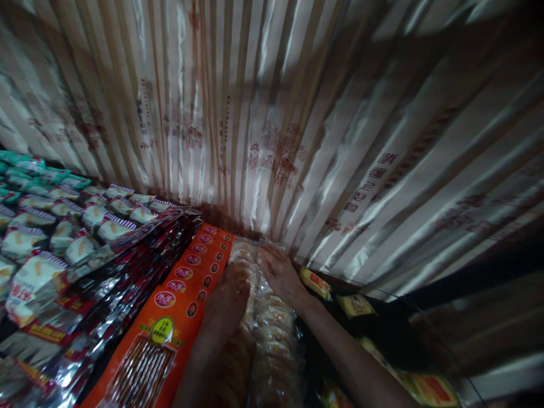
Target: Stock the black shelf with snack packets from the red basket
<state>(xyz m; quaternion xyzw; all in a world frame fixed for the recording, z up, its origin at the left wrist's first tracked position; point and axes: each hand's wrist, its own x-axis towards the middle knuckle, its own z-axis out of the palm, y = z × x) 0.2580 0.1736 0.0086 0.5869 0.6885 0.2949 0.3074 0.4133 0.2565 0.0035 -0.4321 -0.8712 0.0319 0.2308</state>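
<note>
Two long rows of round pale pastries in clear plastic wrap (276, 334) lie side by side in front of me, running toward the curtain. On the left row rests my left hand (227, 297), its fingers bent in against the wrap; the image is dim and a little blurred there. My right hand (278, 275) lies over the far end of the right row with its fingers stretched forward. Immediately left of the pastries is a stack of orange snack packs (182, 294), overlapping one another, with brown sticks showing through the nearest one's window.
A pleated, shiny curtain with red print (272, 141) rises behind the goods. Farther left are dark shiny packs (123, 283), white snack bags (80, 221) and green bags (38, 170). Small yellow packets (357, 305) lie on a dark surface to the right.
</note>
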